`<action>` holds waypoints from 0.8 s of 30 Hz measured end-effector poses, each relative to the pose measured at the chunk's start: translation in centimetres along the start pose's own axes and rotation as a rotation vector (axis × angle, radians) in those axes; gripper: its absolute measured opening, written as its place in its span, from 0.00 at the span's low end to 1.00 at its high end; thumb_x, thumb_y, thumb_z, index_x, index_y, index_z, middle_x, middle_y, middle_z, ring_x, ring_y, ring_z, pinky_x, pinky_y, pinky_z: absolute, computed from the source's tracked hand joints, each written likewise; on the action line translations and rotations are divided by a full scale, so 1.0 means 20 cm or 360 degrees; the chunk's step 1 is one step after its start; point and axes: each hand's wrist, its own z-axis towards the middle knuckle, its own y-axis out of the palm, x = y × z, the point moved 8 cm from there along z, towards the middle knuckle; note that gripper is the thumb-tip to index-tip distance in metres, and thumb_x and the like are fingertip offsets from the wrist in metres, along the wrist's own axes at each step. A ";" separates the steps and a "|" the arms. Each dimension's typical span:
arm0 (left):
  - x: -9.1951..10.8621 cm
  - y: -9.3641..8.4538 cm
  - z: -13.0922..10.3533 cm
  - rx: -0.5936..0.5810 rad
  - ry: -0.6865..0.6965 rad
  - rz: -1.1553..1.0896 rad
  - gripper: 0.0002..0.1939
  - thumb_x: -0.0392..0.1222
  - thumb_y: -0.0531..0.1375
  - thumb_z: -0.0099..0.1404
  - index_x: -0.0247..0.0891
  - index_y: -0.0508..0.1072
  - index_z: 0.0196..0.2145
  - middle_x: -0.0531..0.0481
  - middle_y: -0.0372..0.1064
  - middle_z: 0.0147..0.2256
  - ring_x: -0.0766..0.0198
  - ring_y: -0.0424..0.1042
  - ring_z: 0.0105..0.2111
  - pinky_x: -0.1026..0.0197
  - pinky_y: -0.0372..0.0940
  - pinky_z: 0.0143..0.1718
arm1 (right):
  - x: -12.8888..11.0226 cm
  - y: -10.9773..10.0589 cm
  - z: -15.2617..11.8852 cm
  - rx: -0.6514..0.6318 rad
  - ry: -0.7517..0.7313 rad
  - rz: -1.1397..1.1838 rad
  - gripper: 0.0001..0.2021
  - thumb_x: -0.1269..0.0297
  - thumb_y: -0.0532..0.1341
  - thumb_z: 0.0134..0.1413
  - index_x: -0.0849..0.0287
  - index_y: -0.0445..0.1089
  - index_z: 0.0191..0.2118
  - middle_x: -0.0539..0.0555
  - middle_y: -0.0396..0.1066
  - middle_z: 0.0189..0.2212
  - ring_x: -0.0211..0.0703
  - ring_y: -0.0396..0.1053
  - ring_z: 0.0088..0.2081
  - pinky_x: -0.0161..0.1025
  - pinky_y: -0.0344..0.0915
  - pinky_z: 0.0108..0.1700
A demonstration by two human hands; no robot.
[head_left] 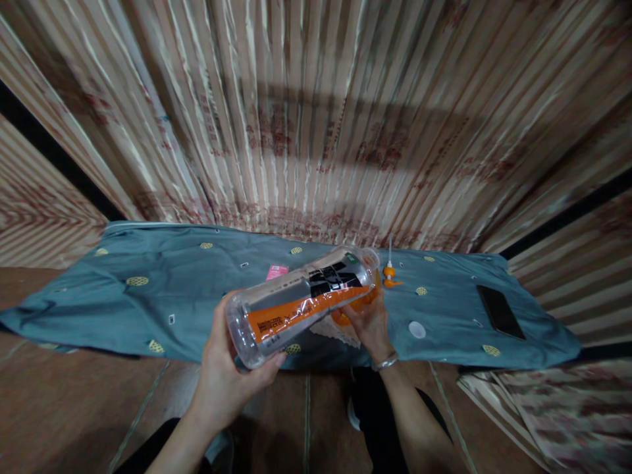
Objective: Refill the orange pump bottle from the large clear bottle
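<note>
My left hand is wrapped round the base end of a large clear plastic bottle with an orange and black label. The bottle is tilted, its neck pointing away to the right. At that neck, my right hand is closed round an orange see-through container, largely hidden by the fingers and the bottle. Whether the two mouths touch, I cannot tell. Just beyond my right hand, an orange pump head with a clear tube lies on the teal cloth.
A black phone lies at the right of the cloth. Nearer my right wrist is a round whitish disc. A pink packet sits behind the bottle, and a pale lacy piece lies under my hands. Striped curtains hang behind.
</note>
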 end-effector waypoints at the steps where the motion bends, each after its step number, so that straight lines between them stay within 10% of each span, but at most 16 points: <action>1: 0.00 0.00 0.00 0.0002 0.0000 -0.0005 0.43 0.50 0.73 0.55 0.39 0.60 0.63 0.37 0.75 0.55 0.43 0.80 0.56 0.44 0.76 0.57 | 0.00 0.00 0.00 0.0001 0.0001 -0.0005 0.37 0.38 0.72 0.37 0.54 0.64 0.50 0.63 0.82 0.44 0.67 0.82 0.45 0.57 0.79 0.46; 24: -0.01 0.00 -0.01 -0.0037 0.0044 0.0006 0.43 0.47 0.73 0.57 0.39 0.60 0.65 0.37 0.74 0.58 0.43 0.79 0.58 0.45 0.75 0.59 | 0.00 0.00 0.00 -0.0018 0.0035 0.0003 0.36 0.39 0.71 0.37 0.54 0.63 0.49 0.62 0.83 0.42 0.67 0.83 0.44 0.57 0.79 0.45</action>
